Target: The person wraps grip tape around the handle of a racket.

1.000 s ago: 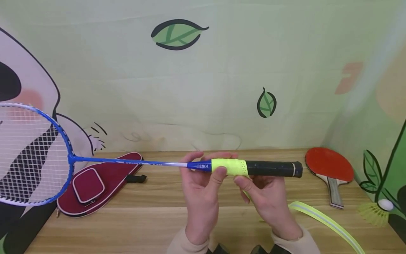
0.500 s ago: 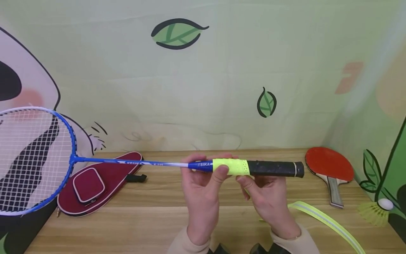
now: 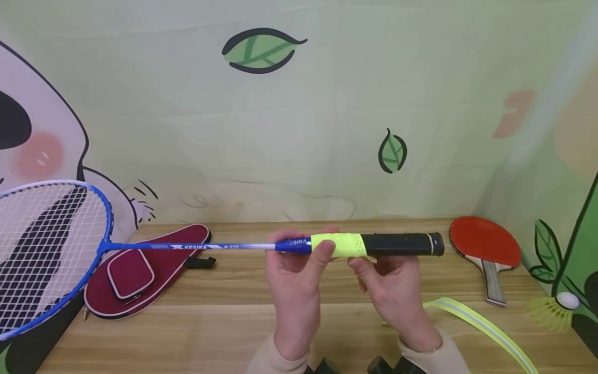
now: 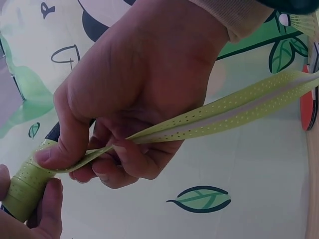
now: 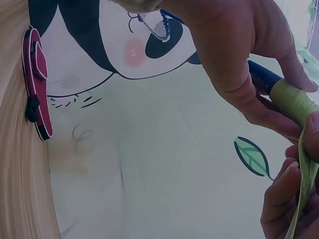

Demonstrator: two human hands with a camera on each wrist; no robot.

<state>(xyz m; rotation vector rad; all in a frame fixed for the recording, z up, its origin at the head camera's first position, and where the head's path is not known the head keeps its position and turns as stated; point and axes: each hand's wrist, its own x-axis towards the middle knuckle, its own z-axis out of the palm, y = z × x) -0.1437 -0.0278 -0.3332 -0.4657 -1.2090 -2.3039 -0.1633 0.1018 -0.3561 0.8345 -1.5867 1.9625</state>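
A blue-and-white badminton racket [image 3: 201,246] is held level above the table, head to the left, black handle [image 3: 397,244] to the right. Neon yellow perforated overgrip tape [image 3: 343,245] wraps the handle's upper part beside the blue cone. My left hand [image 3: 295,296] grips this wrapped part, thumb in front and fingers behind. Below the wrap's right edge, my right hand [image 3: 397,298] pinches the tape. In the left wrist view, the loose strip [image 4: 219,117] runs from the wrap through the right hand's curled fingers and trails away. The racket head is partly cut off by the frame.
A maroon racket cover [image 3: 163,291] lies at the table's left, behind the racket. To the right are a red table tennis paddle [image 3: 486,241] and a yellow shuttlecock [image 3: 558,311]. The tape's tail [image 3: 486,324] lies near the front right. A printed cloth backdrop [image 3: 299,130] stands behind.
The racket head has dropped lower in view and the racket has turned slightly about its shaft, showing more shaft lettering. Both hands stay nearly in place on the handle and tape.
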